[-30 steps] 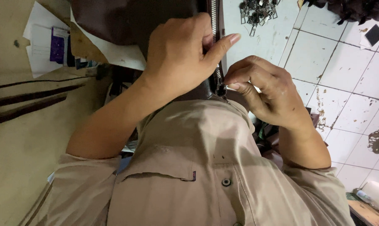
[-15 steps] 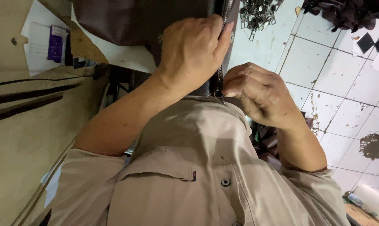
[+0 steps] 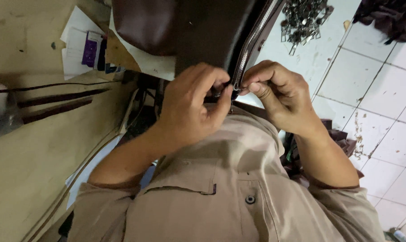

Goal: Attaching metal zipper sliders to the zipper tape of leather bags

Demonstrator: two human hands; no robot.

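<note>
Left hand (image 3: 191,105) closed, pinching the lower end of the silver metal zipper (image 3: 252,40) on a dark brown leather piece (image 3: 203,31). Right hand (image 3: 279,96) closed, fingertips pinching the small metal slider (image 3: 235,86) between both hands, above the beige shirt (image 3: 230,188).

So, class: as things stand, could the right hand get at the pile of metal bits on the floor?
Probably not without letting go. The right hand is pinching at the zip of the dark brown leather piece, opposite the left hand. The metal pile lies beyond it, with bare floor between.
</note>
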